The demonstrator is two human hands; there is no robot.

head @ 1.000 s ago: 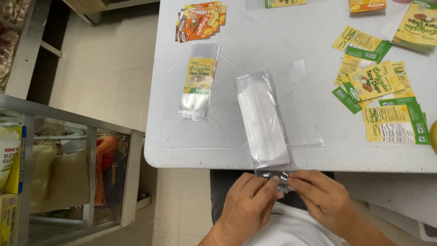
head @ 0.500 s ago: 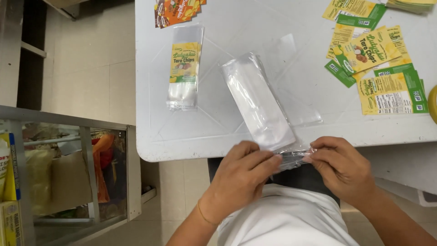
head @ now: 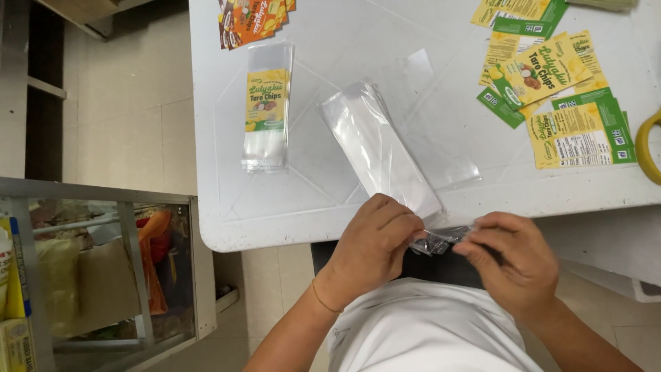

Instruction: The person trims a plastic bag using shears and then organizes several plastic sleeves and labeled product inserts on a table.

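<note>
Glossy, crinkly film up front: a long stack of clear plastic bags (head: pixel 382 151) lies slantwise on the white table (head: pixel 330 41), smooth and milky where the layers overlap, its near end running off the table's front edge. That end is bunched into a wrinkled, shiny twist, and both hands are on it.

The left hand (head: pixel 372 248) is curled knuckles-up over the edge, fingers folded down and pinching the crumpled end against the thumb side. The right hand (head: pixel 513 258) comes in from the other side, fingers bent and closed, nipping the same twist at its tip. The two hands sit close, just apart, the scrap of film stretched between them, below the table edge and above the person's white shirt (head: pixel 420 331).

One flat clear pouch with a yellow and green label (head: pixel 267 114) lies to the left of the stack, well apart from it, rectangular and smooth. A single loose clear sheet (head: pixel 441 148) lies under and beside the stack on the right.

At the far left corner, a fan of orange printed cards (head: pixel 251 21); too overlapped to count. On the right, a scatter of yellow and green paper labels (head: pixel 551 89), at least five. A curved yellow rim (head: pixel 646 148) pokes in at the right edge. On the left, a glass-fronted cabinet (head: pixel 96 269).
</note>
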